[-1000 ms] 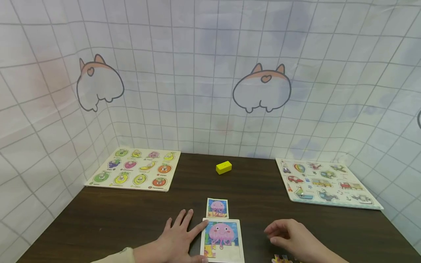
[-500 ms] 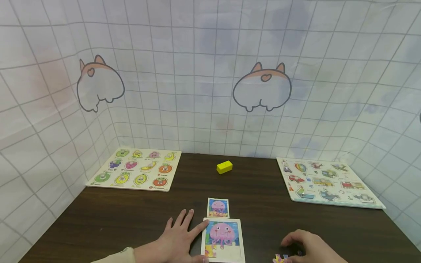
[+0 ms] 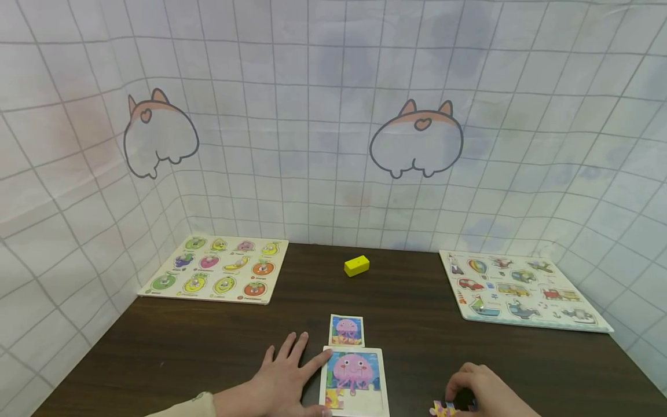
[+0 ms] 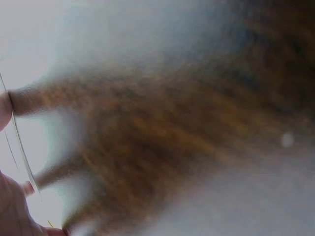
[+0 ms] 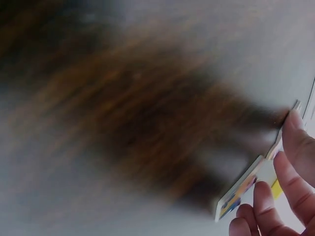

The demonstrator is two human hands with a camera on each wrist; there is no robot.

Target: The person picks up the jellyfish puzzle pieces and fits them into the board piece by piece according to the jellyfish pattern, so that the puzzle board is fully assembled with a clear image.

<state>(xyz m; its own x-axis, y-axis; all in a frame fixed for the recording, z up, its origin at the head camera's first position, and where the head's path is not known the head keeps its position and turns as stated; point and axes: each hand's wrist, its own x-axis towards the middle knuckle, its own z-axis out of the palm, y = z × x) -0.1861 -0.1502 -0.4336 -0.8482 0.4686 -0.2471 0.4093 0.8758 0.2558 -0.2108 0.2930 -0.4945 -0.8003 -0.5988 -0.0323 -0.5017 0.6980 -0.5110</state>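
In the head view, the left hand [image 3: 281,379] lies with spread fingers beside a jellyfish jigsaw tray [image 3: 383,382]. One of its fingertips rests on the tray's upper left corner and its thumb touches the lower left edge. The tray's lower right part shows bare white. Above it lies a small jellyfish picture card [image 3: 346,330]. At the bottom right, the right hand [image 3: 487,391] bends its index finger and thumb onto a pink and yellow jigsaw piece [image 3: 442,409], which it appears to pinch. The palm partly hides a darker piece. In the right wrist view, curled fingers [image 5: 290,182] show near a flat coloured board.
A fruit peg board [image 3: 213,269] lies at the back left, and a vehicle peg board [image 3: 526,292] at the back right. Between them sits a yellow block [image 3: 356,266]. Grid-patterned curtain [image 3: 333,116] encloses the dark table [image 3: 234,324] at the back and sides.
The right hand has moved right and down onto the jigsaw pieces, and its index finger has come down toward the thumb. The left hand has stayed at the tray.
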